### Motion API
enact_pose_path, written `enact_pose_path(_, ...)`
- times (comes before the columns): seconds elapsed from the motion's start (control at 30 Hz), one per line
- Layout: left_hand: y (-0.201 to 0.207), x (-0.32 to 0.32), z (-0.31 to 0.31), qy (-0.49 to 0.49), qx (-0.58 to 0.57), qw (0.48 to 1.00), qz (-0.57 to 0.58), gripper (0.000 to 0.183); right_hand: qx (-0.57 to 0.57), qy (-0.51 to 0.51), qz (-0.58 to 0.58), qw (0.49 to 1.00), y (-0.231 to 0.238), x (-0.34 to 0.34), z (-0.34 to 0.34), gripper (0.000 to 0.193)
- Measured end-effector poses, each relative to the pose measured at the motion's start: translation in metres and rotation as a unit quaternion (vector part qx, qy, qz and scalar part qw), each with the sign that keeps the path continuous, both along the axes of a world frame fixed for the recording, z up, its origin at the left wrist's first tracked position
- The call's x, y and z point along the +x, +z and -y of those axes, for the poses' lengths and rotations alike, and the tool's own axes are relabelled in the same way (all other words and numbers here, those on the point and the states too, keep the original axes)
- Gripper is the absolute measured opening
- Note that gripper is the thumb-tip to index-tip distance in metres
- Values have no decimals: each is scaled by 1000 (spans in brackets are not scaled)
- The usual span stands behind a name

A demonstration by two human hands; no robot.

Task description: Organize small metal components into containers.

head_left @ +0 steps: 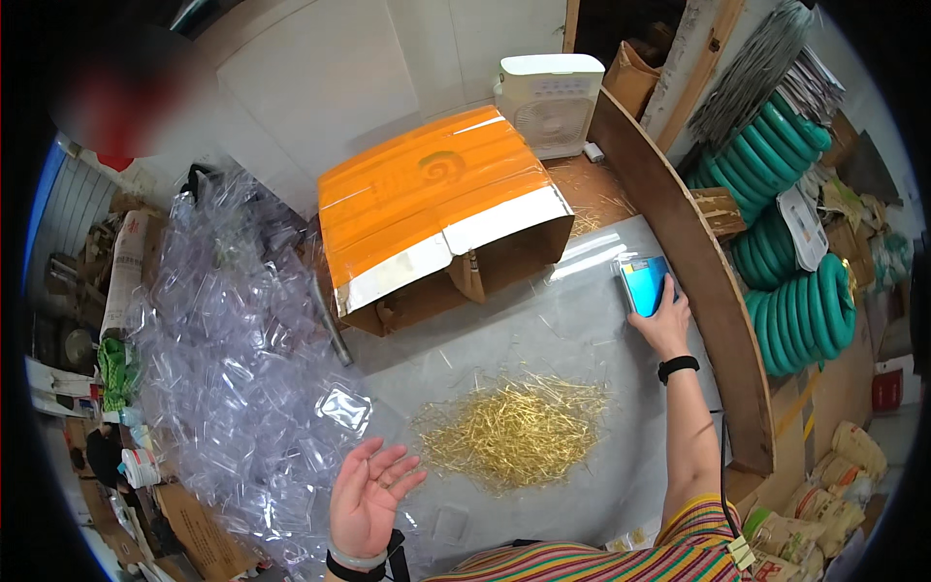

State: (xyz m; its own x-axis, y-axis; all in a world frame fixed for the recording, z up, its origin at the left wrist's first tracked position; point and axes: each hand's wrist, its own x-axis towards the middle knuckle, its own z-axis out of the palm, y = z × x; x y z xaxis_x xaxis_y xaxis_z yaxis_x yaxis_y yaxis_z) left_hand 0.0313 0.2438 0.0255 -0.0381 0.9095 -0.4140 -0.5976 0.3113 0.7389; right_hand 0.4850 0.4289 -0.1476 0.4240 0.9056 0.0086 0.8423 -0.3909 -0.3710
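Observation:
My right hand (665, 325) reaches to the right side of the grey tabletop (407, 359). Its thumb and fingers grip the near end of a flat blue block (644, 283) that looks like a stack of cards. Palm up and fingers apart, my left hand (369, 500) is empty. It hovers between a heap of clear plastic blister shells (242, 359) and a loose pile of thin gold strands (519, 432), which look like twist ties or wire pieces. One clear shell (343, 411) lies at the heap's edge, just beyond the left hand.
An orange-topped cardboard box (436, 194) lies with its open side toward me. A white fan unit (550, 105) stands behind it. A raised wooden board (679, 213) borders the table's right side; green coils (800, 315) are stacked past it. Another person (116, 107) is at the far left.

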Motion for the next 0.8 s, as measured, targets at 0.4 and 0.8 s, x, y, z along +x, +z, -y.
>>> enact_pose_path(0.4,8,21,26,-37,-46,998,-1,35,-54,59,26,996,7,15,-86,110)
enact_pose_path(0.8,14,6,91,-52,-133,987,-70,30,-152,507,-87,844,52,-132,92,110)
